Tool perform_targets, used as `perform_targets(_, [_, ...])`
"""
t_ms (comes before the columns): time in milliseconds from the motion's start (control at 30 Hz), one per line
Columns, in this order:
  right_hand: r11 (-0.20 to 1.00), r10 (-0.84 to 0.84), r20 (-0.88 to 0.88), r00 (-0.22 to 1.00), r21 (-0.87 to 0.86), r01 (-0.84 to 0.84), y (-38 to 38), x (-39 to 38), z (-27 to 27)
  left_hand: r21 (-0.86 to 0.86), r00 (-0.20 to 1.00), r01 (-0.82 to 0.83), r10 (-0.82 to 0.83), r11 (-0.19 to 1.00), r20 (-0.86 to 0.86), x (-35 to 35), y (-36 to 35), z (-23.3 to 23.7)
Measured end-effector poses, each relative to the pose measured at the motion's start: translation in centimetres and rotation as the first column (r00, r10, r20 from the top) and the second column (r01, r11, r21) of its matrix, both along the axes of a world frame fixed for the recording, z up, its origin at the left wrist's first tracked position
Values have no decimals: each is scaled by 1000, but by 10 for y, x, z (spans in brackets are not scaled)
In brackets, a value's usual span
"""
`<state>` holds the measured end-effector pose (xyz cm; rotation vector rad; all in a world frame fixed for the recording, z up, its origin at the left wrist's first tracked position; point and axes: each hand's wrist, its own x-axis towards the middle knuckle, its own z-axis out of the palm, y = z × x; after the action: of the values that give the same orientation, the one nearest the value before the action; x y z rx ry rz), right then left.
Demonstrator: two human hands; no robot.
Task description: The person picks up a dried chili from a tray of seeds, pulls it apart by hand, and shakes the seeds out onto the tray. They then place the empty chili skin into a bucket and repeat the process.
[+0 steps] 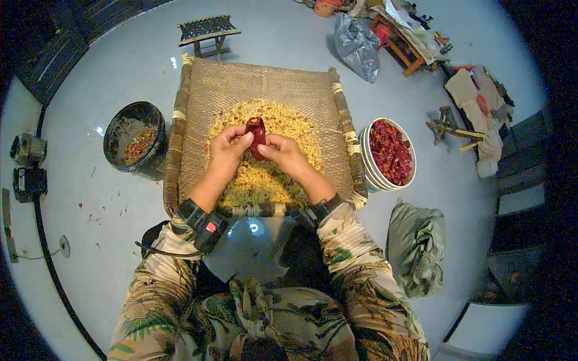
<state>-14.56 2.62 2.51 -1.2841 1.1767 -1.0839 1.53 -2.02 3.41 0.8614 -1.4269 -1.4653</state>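
Holds a dark red pepper (256, 137) between left hand (226, 151) and right hand (287, 155), with fingers of both clamped on it, over yellow seeds (257, 177) on a woven tray (277, 81). Has a black bucket (123, 129) at left, a white bucket (369, 165) at right.

floor (141, 57): pale blue-grey, smooth | upper left: dark panelled surface (57, 45) | left edge: pale wall (15, 111), dark band (55, 280) along its foot | top, left of centre: low stool (209, 29), dark woven top | upper right: cluttered wooden stand (412, 65) | light: small white glints (173, 61) on floor near stool
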Motion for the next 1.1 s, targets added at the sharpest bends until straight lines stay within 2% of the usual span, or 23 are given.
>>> perform_targets(133, [1000, -5, 83, 997, 1, 5, 0, 4, -6, -16, 1000, -16, 15, 1000, -6, 1, -5, -9])
perform_targets(233, [999, 5, -8, 1000, -32, -5, -2, 2, -10, 16, 998, -5, 6, 1000, -55, 1, -3, -7])
perform_targets(500, [997, -39, 23, 999, -71, 41, -2, 4, -11, 68, 1000, 16, -14, 998, -24, 2, -3, -1])
perform_targets(533, [996, -43, 33, 999, -77, 46, -1, 4, -11, 68, 998, 20, -16, 997, -67, 2, -3, 1])
perform_targets(600, [998, -24, 53, 998, -50, 26, 0, 4, -9, 69, 988, 29, -18, 997, -152, 1, -2, 2])
perform_targets(800, [1000, -6, 60, 998, 0, 6, 1, 2, -21, 83, 999, 19, -16, 996, -40, 4, -2, 2])
perform_targets(967, [999, 39, 97, 994, 8, -40, 4, 4, -14, 75, 988, -51, 61, 996, -138, 2, 6, 1])
perform_targets(1033, [997, 65, 162, 985, 32, -71, 2, 3, -18, 57, 992, 14, -7, 998, -125, 5, 1, -2])
perform_targets(1100, [999, 49, 55, 997, 2, -49, 1, 4, -19, 81, 991, 7, 3, 997, -132, 5, 0, -6])
